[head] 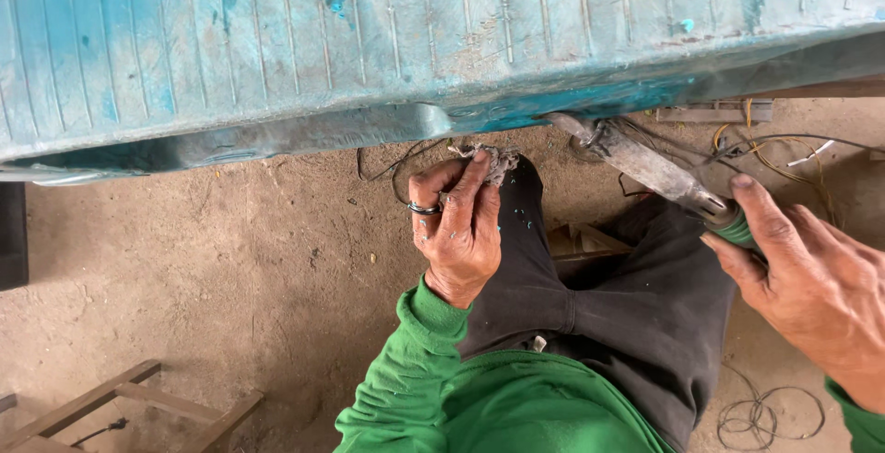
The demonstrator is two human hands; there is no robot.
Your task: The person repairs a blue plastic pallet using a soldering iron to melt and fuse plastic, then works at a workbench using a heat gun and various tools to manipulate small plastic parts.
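I see the scraper (645,165) set with its blade tip under the lower edge of the teal ribbed panel (277,47), where paint is worn in patches and much remains. My right hand (811,287) clamps its green handle; my left hand (458,227) pinches a rag (493,160) at that edge, wrist bent.

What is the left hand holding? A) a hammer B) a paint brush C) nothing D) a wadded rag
D: the left hand pinches a wadded grey rag just under the blue panel, while the right hand holds a scraper.
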